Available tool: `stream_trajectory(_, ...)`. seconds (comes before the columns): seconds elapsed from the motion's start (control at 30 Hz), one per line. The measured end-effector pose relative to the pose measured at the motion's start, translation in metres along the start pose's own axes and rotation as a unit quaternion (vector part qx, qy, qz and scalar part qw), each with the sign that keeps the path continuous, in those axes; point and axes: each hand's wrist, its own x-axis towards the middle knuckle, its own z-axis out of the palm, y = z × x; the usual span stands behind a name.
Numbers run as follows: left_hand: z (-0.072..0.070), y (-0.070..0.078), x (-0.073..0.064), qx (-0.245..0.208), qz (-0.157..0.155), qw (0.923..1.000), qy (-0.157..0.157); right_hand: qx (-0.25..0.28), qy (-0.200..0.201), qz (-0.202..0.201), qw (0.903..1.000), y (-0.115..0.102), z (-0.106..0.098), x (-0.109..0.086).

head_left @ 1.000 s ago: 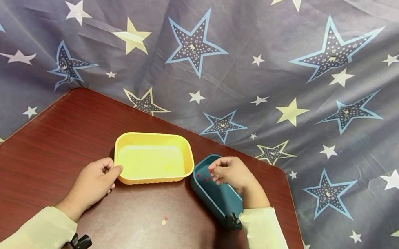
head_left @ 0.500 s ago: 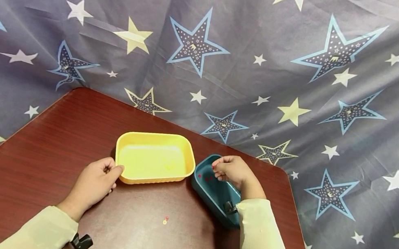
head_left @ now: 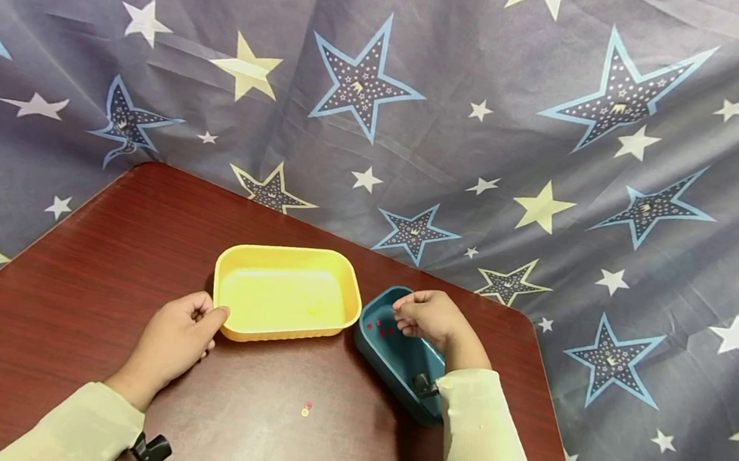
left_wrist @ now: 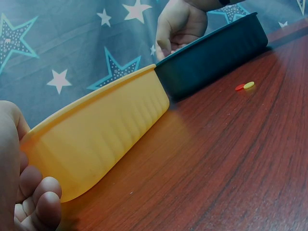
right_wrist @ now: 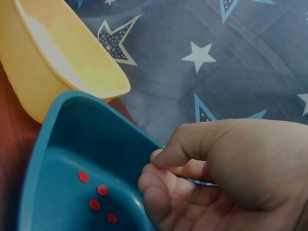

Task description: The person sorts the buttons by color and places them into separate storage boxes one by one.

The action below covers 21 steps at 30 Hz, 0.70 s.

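Note:
My left hand (head_left: 175, 338) pinches the near left corner of a yellow plastic container (head_left: 292, 334), thumb at the rim and fingers curled against its outer wall. Over the far end of a teal container (left_wrist: 216, 60) hovers my right hand (right_wrist: 250, 168). Its fingers are loosely bent, thumb against the index finger, with nothing visible between them. Several small red buttons (right_wrist: 95, 204) lie on the teal container's floor. Small yellow pieces (head_left: 314, 308) show faintly inside the yellow container. A red button (left_wrist: 240, 87) and a yellow button (left_wrist: 249, 85) touch each other on the table.
The dark red wooden table (head_left: 239, 413) carries both containers, whose corners meet near its back edge. A grey star-patterned curtain (head_left: 447, 148) hangs behind and to the right. Black camera mounts sit at both wrists, one (head_left: 150, 451) by the left sleeve.
A red button has left my right fingertips and now lies with the others in the teal container. Earlier the right hand shifted slightly; my left hand keeps its place on the yellow container.

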Motion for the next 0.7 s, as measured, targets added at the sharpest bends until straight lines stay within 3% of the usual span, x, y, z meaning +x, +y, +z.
stream_trajectory(0.37,0.000,0.001,0.000,-0.009,0.004,1.0000,-0.002,-0.023,0.009,-0.023,0.9994,-0.019,-0.001,-0.018)
stream_trajectory(0.7,0.000,0.000,0.000,-0.009,0.003,0.9999,-0.004,-0.094,-0.018,-0.089,0.9914,-0.042,0.022,-0.062)
